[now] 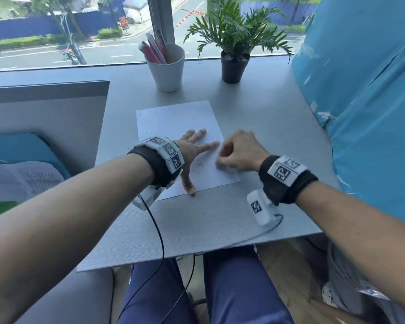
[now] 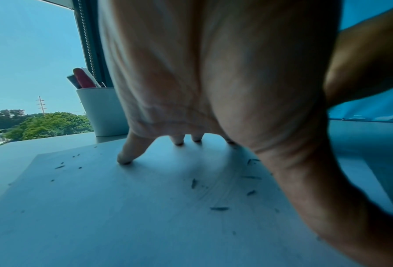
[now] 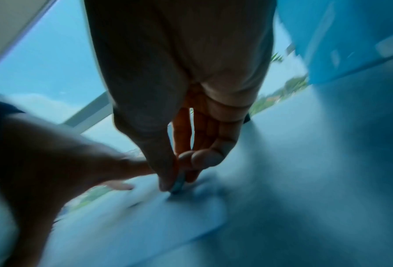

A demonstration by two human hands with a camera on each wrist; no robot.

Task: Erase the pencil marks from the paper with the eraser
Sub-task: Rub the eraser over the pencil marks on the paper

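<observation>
Bare forearms, no sleeves. Each wrist: black fabric band (image 1: 288, 183) w/ white blocks (image 1: 167, 152) bearing b/w square markers; white camera unit (image 1: 260, 208) under, thin black cable (image 1: 159, 235). Dark blue trousers (image 1: 232, 288).

White paper (image 1: 178, 127) lying flat on grey tabletop (image 1: 267, 127), slightly askew, dark eraser crumbs (image 2: 218, 208) strewn across it, faint pencil mark (image 1: 200, 164) near its lower middle, small, possibly bluish eraser (image 3: 176, 186) tip-down on the sheet, blurred
</observation>
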